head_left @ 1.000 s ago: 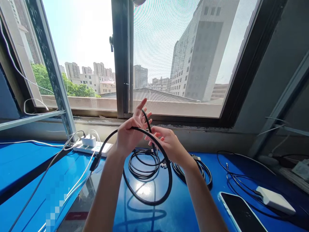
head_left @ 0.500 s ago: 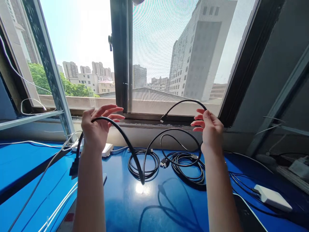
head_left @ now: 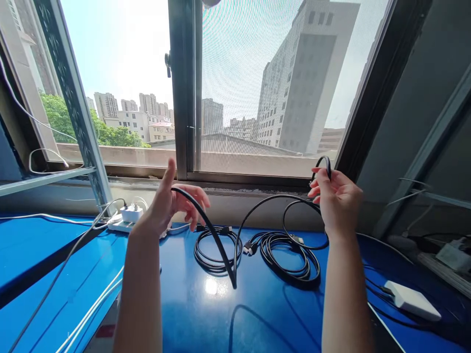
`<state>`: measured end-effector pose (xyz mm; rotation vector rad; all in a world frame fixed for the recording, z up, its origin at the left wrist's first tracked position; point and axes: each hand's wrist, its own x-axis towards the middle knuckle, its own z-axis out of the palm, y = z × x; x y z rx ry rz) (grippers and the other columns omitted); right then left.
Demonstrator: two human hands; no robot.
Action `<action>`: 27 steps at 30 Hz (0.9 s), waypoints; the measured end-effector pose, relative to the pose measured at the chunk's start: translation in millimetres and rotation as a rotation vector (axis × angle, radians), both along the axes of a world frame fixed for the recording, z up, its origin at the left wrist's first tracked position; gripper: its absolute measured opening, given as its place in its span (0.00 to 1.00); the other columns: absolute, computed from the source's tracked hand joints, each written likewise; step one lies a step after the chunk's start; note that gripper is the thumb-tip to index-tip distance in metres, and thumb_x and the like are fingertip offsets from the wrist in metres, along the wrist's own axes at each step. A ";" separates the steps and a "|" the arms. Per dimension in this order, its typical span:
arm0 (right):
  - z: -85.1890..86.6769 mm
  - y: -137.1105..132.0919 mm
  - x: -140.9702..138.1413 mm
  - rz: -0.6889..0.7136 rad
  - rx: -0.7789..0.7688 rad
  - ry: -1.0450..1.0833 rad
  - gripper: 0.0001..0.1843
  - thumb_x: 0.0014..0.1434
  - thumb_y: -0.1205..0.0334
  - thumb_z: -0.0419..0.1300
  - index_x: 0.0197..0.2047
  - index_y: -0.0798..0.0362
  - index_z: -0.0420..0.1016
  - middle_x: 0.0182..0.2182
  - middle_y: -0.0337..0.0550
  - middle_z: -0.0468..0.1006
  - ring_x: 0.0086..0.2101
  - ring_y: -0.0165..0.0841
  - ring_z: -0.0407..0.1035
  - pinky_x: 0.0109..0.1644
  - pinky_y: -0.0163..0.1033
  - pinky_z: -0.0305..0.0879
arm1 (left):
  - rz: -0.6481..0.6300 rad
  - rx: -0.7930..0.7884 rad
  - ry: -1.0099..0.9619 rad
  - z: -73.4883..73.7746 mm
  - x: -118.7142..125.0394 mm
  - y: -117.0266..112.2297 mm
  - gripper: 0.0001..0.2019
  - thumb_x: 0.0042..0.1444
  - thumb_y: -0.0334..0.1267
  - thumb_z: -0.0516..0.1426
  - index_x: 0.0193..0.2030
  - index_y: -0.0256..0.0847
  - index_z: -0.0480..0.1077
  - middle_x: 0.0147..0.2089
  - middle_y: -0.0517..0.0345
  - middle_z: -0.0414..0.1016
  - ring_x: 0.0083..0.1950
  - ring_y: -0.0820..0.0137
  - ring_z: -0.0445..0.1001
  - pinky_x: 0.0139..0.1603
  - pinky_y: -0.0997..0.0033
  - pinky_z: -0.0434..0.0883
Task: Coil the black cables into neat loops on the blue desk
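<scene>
A black cable (head_left: 220,239) hangs in a loop between my two hands, its lowest bend just above the blue table (head_left: 191,314). My left hand (head_left: 172,206) loosely holds one part, which runs through the crook below the raised thumb; the other fingers curl forward, apart. My right hand (head_left: 336,193) pinches the cable between thumb and fingers, with a short bend standing up above the grip. More loops of it hang by the right fingers. The plug ends are hidden behind my hands.
Two coiled black cables, a left coil (head_left: 200,262) and a right coil (head_left: 267,262), lie on the table. A white power strip (head_left: 121,224) sits at left, a white adapter (head_left: 412,300) at right. A metal shelf post (head_left: 86,132) and the window (head_left: 235,181) stand behind.
My left hand has moved right and turned, its thumb now raised. My right hand has shifted right and gathered the cable's free end, which stuck out leftward before.
</scene>
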<state>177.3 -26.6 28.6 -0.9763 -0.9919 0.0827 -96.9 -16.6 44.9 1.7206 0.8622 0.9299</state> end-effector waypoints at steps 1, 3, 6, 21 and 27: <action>0.9 -1.7 -3.7 0.016 0.015 -0.051 0.21 0.47 0.42 0.60 0.31 0.54 0.74 0.17 0.32 0.67 0.16 0.23 0.61 0.17 0.29 0.53 | -0.064 0.002 0.023 -0.3 8.6 -1.6 0.39 0.50 0.71 0.36 0.24 0.41 0.73 0.20 0.50 0.73 0.19 0.65 0.69 0.22 0.65 0.64; 3.4 -6.3 -11.6 0.064 0.049 -0.120 0.20 0.51 0.44 0.59 0.32 0.53 0.75 0.17 0.33 0.67 0.16 0.23 0.61 0.18 0.29 0.54 | -0.091 0.081 0.012 -2.5 27.1 -3.7 0.29 0.56 0.60 0.42 0.35 0.40 0.75 0.29 0.51 0.77 0.27 0.64 0.73 0.31 0.64 0.69; 7.4 -13.3 -23.1 0.155 0.113 -0.161 0.18 0.53 0.46 0.58 0.33 0.52 0.76 0.19 0.34 0.69 0.20 0.23 0.64 0.19 0.29 0.56 | 0.034 0.282 0.010 -8.5 51.6 -4.0 0.21 0.54 0.51 0.50 0.49 0.45 0.71 0.45 0.55 0.74 0.46 0.63 0.71 0.49 0.62 0.68; -3.1 -1.6 -40.8 0.602 0.034 -0.402 0.19 0.60 0.43 0.51 0.45 0.42 0.77 0.40 0.39 0.77 0.42 0.30 0.70 0.49 0.38 0.68 | -0.119 0.233 -0.055 -19.0 69.1 1.7 0.30 0.59 0.50 0.50 0.67 0.43 0.53 0.50 0.52 0.75 0.54 0.63 0.70 0.59 0.58 0.61; -8.4 -0.5 -47.3 0.579 -0.069 -0.550 0.27 0.59 0.38 0.51 0.50 0.44 0.76 0.47 0.45 0.72 0.50 0.37 0.66 0.51 0.43 0.66 | -0.257 0.182 -0.131 -19.3 75.6 1.4 0.26 0.58 0.52 0.49 0.57 0.37 0.67 0.46 0.52 0.77 0.51 0.60 0.73 0.59 0.57 0.63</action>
